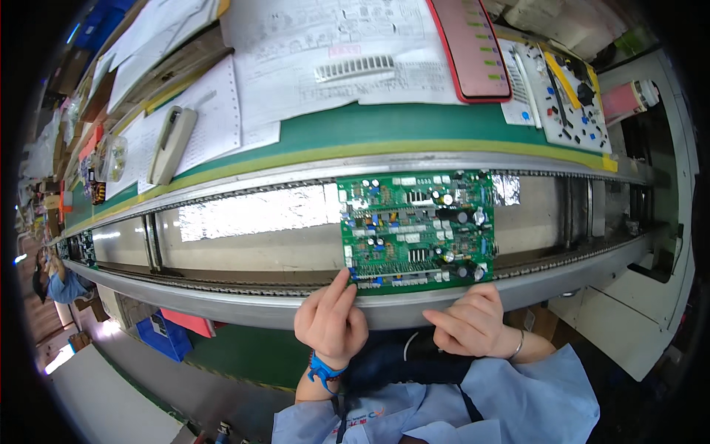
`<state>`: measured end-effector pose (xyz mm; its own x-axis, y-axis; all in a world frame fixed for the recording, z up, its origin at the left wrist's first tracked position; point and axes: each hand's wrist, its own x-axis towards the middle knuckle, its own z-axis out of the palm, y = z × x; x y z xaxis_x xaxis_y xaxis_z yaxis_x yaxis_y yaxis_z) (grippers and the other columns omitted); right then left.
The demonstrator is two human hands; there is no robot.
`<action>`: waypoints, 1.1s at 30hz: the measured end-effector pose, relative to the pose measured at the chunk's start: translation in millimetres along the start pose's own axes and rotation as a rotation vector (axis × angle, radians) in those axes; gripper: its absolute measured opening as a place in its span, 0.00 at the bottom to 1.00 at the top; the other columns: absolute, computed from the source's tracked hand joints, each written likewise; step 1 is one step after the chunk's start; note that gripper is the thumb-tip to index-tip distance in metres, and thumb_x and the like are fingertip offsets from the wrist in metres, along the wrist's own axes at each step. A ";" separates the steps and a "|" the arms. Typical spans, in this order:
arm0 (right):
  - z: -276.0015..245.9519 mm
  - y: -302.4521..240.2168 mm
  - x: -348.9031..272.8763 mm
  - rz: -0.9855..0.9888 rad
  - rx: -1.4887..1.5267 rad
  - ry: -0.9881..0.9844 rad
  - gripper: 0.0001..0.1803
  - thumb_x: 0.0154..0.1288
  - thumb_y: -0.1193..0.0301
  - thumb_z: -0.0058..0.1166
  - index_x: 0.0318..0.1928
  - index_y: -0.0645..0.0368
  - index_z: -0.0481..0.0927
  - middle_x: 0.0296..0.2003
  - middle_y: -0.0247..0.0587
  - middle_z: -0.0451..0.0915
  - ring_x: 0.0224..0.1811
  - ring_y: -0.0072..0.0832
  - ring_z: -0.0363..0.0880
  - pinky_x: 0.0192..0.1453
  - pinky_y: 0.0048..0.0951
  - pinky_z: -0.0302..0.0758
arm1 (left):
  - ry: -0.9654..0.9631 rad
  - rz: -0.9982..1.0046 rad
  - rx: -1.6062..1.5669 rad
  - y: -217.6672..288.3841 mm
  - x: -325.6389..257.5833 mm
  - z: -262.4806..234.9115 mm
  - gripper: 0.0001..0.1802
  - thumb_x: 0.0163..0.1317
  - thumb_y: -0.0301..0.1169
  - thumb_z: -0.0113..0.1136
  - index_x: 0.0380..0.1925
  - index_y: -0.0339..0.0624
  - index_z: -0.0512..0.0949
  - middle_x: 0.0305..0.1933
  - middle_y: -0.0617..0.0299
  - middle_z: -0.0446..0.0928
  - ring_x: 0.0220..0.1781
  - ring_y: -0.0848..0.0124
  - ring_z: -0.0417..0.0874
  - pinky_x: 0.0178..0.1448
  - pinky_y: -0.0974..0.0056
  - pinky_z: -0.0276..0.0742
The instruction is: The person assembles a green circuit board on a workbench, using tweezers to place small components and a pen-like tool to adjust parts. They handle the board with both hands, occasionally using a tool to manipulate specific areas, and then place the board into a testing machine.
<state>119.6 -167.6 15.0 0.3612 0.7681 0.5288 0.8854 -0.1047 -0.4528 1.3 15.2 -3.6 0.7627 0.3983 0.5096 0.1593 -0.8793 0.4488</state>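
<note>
A green circuit board point(403, 238) packed with small components lies across the rails of a conveyor, white connectors and dark round capacitors standing up from it. At its near left corner my left hand point(331, 322) has the index and middle fingers stretched out, fingertips at the board's edge; the other fingers curl in. A blue band circles that wrist. Close to the near right corner is my right hand point(473, 324), fingers folded loosely with one tip pointing left. I see nothing held in it. Whether it touches the board is hard to tell.
Beyond the conveyor's far rail point(251, 177), a green bench carries paper sheets point(296, 96), a stapler point(171, 146), a red-edged phone point(473, 52) and a white tray of small parts point(573, 103). A blue bin point(164, 337) sits below left. Another person point(63, 281) is at far left.
</note>
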 end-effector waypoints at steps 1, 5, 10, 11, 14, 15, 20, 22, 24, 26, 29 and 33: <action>-1.9 -2.3 -2.3 0.008 -0.005 -0.009 0.19 0.41 0.74 0.58 0.39 0.56 0.84 0.23 0.24 0.72 0.22 0.20 0.68 0.34 0.24 0.66 | -0.032 -0.019 -0.053 5.0 -0.3 -2.1 0.15 0.43 0.14 0.52 0.34 0.34 0.77 0.42 0.48 0.82 0.33 0.60 0.80 0.40 0.63 0.75; -0.7 -3.1 -2.0 0.014 -0.003 -0.005 0.18 0.41 0.74 0.58 0.39 0.56 0.84 0.21 0.23 0.72 0.22 0.20 0.68 0.34 0.24 0.66 | -0.027 -0.015 -0.041 5.4 0.9 -3.7 0.15 0.43 0.14 0.52 0.34 0.35 0.78 0.42 0.50 0.82 0.33 0.61 0.80 0.40 0.63 0.76; 0.8 -2.5 -3.3 0.010 0.001 0.007 0.18 0.41 0.74 0.58 0.39 0.56 0.84 0.22 0.23 0.72 0.22 0.20 0.69 0.35 0.24 0.66 | -0.005 0.000 -0.031 3.9 1.4 -2.2 0.15 0.42 0.15 0.53 0.33 0.35 0.79 0.42 0.52 0.83 0.32 0.62 0.80 0.38 0.64 0.76; 0.6 -2.3 -2.9 0.009 0.007 0.006 0.18 0.41 0.74 0.58 0.39 0.56 0.84 0.22 0.23 0.72 0.22 0.20 0.69 0.35 0.24 0.66 | 0.009 0.015 -0.019 1.7 1.2 -1.2 0.15 0.41 0.17 0.54 0.32 0.36 0.79 0.42 0.53 0.83 0.32 0.63 0.80 0.36 0.65 0.76; 0.9 -3.3 -1.7 0.027 0.027 0.023 0.18 0.38 0.77 0.55 0.36 0.56 0.84 0.21 0.24 0.72 0.21 0.22 0.69 0.34 0.25 0.65 | 0.024 0.029 -0.002 0.5 0.0 0.1 0.15 0.40 0.18 0.55 0.32 0.36 0.80 0.42 0.53 0.83 0.32 0.64 0.80 0.34 0.66 0.75; 1.3 -3.9 -1.4 0.036 0.035 0.032 0.19 0.36 0.79 0.53 0.35 0.55 0.84 0.21 0.24 0.71 0.20 0.23 0.69 0.33 0.26 0.65 | 0.024 0.029 0.000 0.8 -0.3 0.3 0.15 0.40 0.18 0.55 0.32 0.36 0.80 0.42 0.53 0.83 0.31 0.64 0.80 0.34 0.66 0.75; 1.1 -1.7 -3.8 0.011 0.020 0.027 0.18 0.40 0.74 0.57 0.38 0.56 0.84 0.22 0.24 0.72 0.22 0.21 0.69 0.34 0.25 0.66 | -0.002 0.001 -0.021 4.0 0.5 -1.0 0.14 0.42 0.15 0.53 0.32 0.35 0.79 0.42 0.50 0.82 0.33 0.61 0.80 0.38 0.65 0.76; 0.0 -1.2 -4.4 0.002 0.011 0.021 0.19 0.41 0.73 0.59 0.40 0.57 0.84 0.23 0.24 0.73 0.23 0.20 0.69 0.35 0.24 0.66 | -0.016 -0.008 -0.029 5.6 1.0 -1.7 0.15 0.42 0.14 0.52 0.33 0.34 0.78 0.42 0.48 0.82 0.33 0.60 0.80 0.40 0.63 0.76; -0.9 -1.8 -3.7 0.003 0.004 0.022 0.19 0.41 0.72 0.59 0.40 0.57 0.84 0.23 0.24 0.73 0.23 0.20 0.69 0.35 0.24 0.67 | -0.024 -0.007 -0.026 5.3 1.1 -2.1 0.15 0.43 0.14 0.52 0.34 0.35 0.78 0.43 0.47 0.81 0.33 0.60 0.80 0.40 0.63 0.76; -0.4 -1.9 -3.8 0.000 0.014 0.025 0.19 0.41 0.72 0.59 0.40 0.57 0.84 0.23 0.24 0.73 0.23 0.21 0.69 0.35 0.24 0.67 | 0.000 -0.043 -0.035 6.1 -2.8 -2.5 0.16 0.44 0.14 0.52 0.35 0.35 0.79 0.45 0.46 0.80 0.34 0.60 0.81 0.40 0.62 0.77; 0.0 -1.1 -4.2 0.001 0.010 0.028 0.19 0.40 0.72 0.60 0.40 0.56 0.84 0.24 0.24 0.73 0.23 0.20 0.69 0.35 0.24 0.67 | 0.017 -0.067 -0.051 5.8 -5.2 -0.4 0.17 0.45 0.14 0.52 0.36 0.37 0.79 0.44 0.49 0.78 0.35 0.61 0.79 0.40 0.62 0.75; 1.1 -0.8 -6.2 -0.003 0.007 0.029 0.20 0.40 0.72 0.60 0.40 0.56 0.84 0.24 0.24 0.72 0.23 0.20 0.69 0.35 0.24 0.67 | 0.163 -0.079 0.049 5.3 -12.0 2.2 0.19 0.42 0.17 0.57 0.37 0.44 0.81 0.35 0.62 0.73 0.33 0.66 0.72 0.34 0.66 0.69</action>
<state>116.3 -171.6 11.3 0.3671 0.7496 0.5507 0.8845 -0.0980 -0.4562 -5.6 5.2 -9.0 0.6357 0.5005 0.5877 0.2482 -0.8535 0.4582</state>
